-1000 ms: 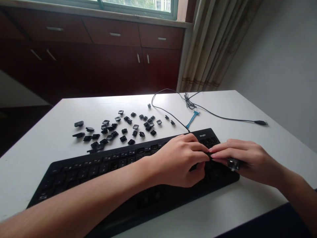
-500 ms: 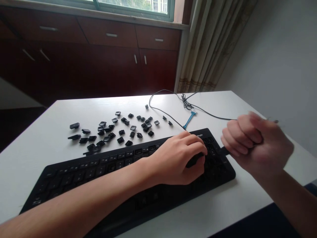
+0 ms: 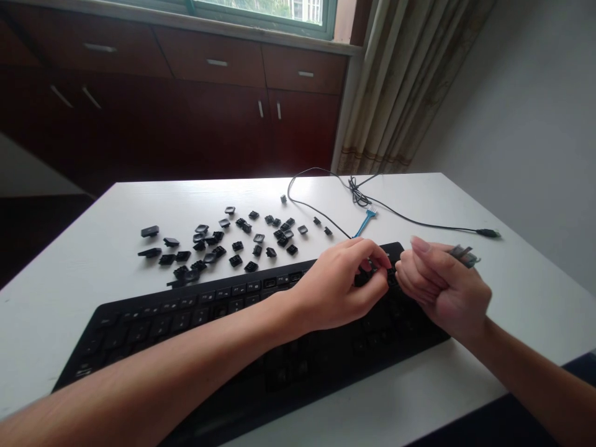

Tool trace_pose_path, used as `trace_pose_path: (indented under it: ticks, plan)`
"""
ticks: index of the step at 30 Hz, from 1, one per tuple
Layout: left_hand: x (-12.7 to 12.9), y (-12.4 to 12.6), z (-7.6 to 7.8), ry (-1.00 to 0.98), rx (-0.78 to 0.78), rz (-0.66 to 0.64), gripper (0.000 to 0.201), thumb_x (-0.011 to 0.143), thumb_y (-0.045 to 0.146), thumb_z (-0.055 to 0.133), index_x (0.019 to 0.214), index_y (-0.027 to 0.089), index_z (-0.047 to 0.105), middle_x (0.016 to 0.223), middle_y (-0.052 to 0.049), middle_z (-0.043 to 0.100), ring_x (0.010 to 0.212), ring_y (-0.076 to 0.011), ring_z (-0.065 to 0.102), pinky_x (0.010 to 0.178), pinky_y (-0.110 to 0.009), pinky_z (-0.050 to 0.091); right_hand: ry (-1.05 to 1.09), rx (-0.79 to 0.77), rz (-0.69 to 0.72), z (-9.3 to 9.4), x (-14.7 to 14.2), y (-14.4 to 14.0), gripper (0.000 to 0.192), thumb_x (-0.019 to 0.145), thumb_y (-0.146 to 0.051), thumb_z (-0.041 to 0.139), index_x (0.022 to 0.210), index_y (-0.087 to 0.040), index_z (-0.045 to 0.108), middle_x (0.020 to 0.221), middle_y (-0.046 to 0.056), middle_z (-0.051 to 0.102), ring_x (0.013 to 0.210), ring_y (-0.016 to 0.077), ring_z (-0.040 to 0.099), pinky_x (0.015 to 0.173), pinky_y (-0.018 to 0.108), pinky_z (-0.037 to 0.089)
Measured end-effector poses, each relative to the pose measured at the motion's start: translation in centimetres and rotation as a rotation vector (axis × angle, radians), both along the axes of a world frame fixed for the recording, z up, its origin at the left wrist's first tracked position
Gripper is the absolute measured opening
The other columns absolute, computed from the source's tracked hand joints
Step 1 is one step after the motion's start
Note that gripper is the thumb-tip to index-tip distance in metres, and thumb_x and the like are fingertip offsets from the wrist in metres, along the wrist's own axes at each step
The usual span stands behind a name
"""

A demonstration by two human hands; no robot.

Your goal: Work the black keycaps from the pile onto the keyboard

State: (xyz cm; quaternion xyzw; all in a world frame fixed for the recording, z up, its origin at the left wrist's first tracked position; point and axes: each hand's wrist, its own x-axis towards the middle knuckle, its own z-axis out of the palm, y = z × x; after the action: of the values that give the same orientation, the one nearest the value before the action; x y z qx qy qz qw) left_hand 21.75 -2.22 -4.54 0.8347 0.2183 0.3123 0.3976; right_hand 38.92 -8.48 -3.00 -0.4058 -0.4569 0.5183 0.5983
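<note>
A black keyboard lies across the white table. My left hand hovers over its right end, fingertips pinched on a small dark keycap. My right hand is a fist just to the right, closed around a small grey tool whose upper end sticks out past the thumb. The tool's lower end meets my left fingertips above the keyboard's top right corner. Several keys near that corner are hidden by both hands.
Several loose black keycaps lie scattered behind the keyboard. The keyboard cable loops across the far right, ending in a USB plug. A blue plastic tool lies by it. Dark wooden cabinets and a curtain stand beyond.
My right hand lifted off the keyboard with the tool, swung up to the right, then came back beside my left hand. My left fingers rose from the keys and pinched at the tool's tip.
</note>
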Motion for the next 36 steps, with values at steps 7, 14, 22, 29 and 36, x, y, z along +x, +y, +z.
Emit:
trace_pose_path:
  ticks: [7,14,22,29,36]
  plan:
    - [0.1,0.2,0.2,-0.041,-0.088,0.036,0.008,0.09,0.018,0.059,0.095,0.016,0.064,0.091,-0.003,0.071,0.082,-0.0144,0.064,0.073,-0.027,0.052,-0.337,0.021,0.025,-0.3,-0.2,-0.3,0.058,0.1,-0.042,0.058,0.05,-0.019,0.039,0.047,-0.003,0.031,0.046,0.0099,0.029,0.047,0.033,0.021]
    - [0.2,0.4,0.1,-0.093,-0.24,0.059,0.017,0.094,0.027,0.059,0.103,0.015,0.066,0.092,-0.003,0.071,0.081,-0.014,0.066,0.071,-0.026,0.053,-0.377,0.015,0.072,-0.3,-0.6,0.1,0.055,0.1,-0.04,0.058,0.053,-0.019,0.039,0.049,-0.004,0.03,0.047,0.0093,0.027,0.046,0.032,0.018]
    - [0.1,0.8,0.0,-0.149,-0.364,0.096,0.016,0.096,0.027,0.057,0.104,0.016,0.066,0.097,-0.005,0.071,0.089,-0.016,0.067,0.072,-0.026,0.054,-0.375,-0.013,0.111,-0.4,-0.9,-0.2,0.055,0.1,-0.04,0.057,0.053,-0.019,0.038,0.05,-0.003,0.032,0.048,0.0093,0.027,0.046,0.032,0.018]
    - [0.1,0.7,0.0,-0.149,-0.339,0.074,0.017,0.096,0.027,0.057,0.105,0.016,0.066,0.096,-0.004,0.071,0.085,-0.0146,0.066,0.069,-0.025,0.052,-0.229,-0.046,0.099,-1.2,-0.2,-0.4,0.055,0.098,-0.042,0.058,0.051,-0.021,0.041,0.046,-0.003,0.03,0.044,0.0111,0.026,0.044,0.033,0.017]
    - [0.2,0.9,-0.1,-0.123,-0.364,0.06,0.021,0.098,0.031,0.056,0.109,0.016,0.064,0.098,-0.005,0.07,0.082,-0.0142,0.065,0.067,-0.025,0.054,0.087,-0.006,-0.057,2.0,1.8,1.5,0.055,0.095,-0.033,0.056,0.05,-0.022,0.026,0.043,-0.005,0.018,0.035,0.0091,0.019,0.034,0.029,0.016]
